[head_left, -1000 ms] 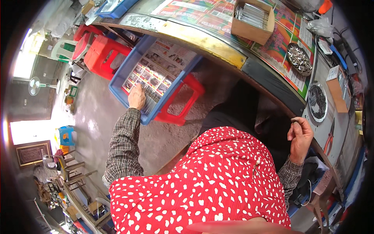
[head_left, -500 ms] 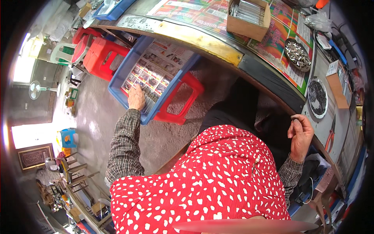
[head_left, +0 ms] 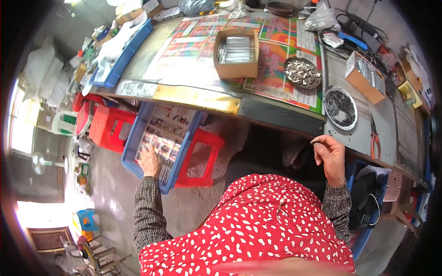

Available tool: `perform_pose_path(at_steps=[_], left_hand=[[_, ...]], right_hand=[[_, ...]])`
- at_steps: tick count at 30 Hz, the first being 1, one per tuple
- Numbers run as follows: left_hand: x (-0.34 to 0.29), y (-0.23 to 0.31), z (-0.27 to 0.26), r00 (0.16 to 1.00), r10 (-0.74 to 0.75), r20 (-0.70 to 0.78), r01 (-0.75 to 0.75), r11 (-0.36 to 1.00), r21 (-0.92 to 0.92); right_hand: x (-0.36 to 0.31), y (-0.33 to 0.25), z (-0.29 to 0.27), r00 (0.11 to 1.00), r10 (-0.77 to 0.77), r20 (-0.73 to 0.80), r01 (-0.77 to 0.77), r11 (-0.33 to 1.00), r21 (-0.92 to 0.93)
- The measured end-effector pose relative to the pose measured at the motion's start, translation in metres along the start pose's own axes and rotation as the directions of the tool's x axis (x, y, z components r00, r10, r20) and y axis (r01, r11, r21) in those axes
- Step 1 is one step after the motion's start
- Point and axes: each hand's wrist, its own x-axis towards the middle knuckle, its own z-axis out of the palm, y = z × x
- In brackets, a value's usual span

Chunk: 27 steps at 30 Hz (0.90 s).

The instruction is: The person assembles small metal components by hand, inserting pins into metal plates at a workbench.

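Note:
My left hand (head_left: 149, 162) lies over the near end of a blue plastic crate (head_left: 133, 170), fingers stretched out and touching flat printed packages (head_left: 161, 133) packed in rows. The crate rests beside and partly over a red plastic stool (head_left: 200, 158), below the table's front edge. Near that edge, my right hand (head_left: 330, 158) is raised with its fingers curled and the thumb against the index finger. Whatever it may hold is too small to make out. Closest to it are a white-rimmed bowl of small dark pieces (head_left: 340, 108) and orange-handled pliers (head_left: 375, 140).
On the table (head_left: 193, 87) stand a cardboard box of metal strips (head_left: 237, 69), a dish of shiny metal parts (head_left: 302, 72) and another narrow box (head_left: 366, 78). A blue tray (head_left: 122, 57) sits at the far left. More red stools (head_left: 108, 126) stand left of the crate.
The view has turned toward the table, bringing more of its top into sight. My left hand stays at the crate's near end; my right hand remains curled by the table edge.

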Motion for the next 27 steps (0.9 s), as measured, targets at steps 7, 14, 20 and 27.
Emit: perform_pose_path(at_steps=[7, 14, 20, 27], left_hand=[[0.050, 0.126, -0.142, 0.782, 0.394, -0.482, -0.540, 0.815, -0.210], [0.106, 0.215, -0.193, 0.578, 0.553, -0.600, -0.768, 0.617, -0.171], [0.154, 0.249, -0.199, 0.493, 0.711, -0.501, -0.839, 0.541, -0.057], [0.165, 0.276, -0.208, 0.557, 0.764, -0.326, -0.765, 0.625, 0.156]], right_hand=[[-0.002, -0.006, 0.002, 1.000, -0.006, 0.013, 0.006, 1.000, -0.010], [-0.003, -0.003, -0.006, 1.000, -0.001, -0.018, 0.001, 1.000, -0.002], [-0.001, 0.000, -0.007, 1.000, 0.016, -0.016, -0.016, 1.000, 0.008], [0.002, 0.008, -0.011, 0.999, 0.047, -0.001, -0.047, 0.998, 0.050]])
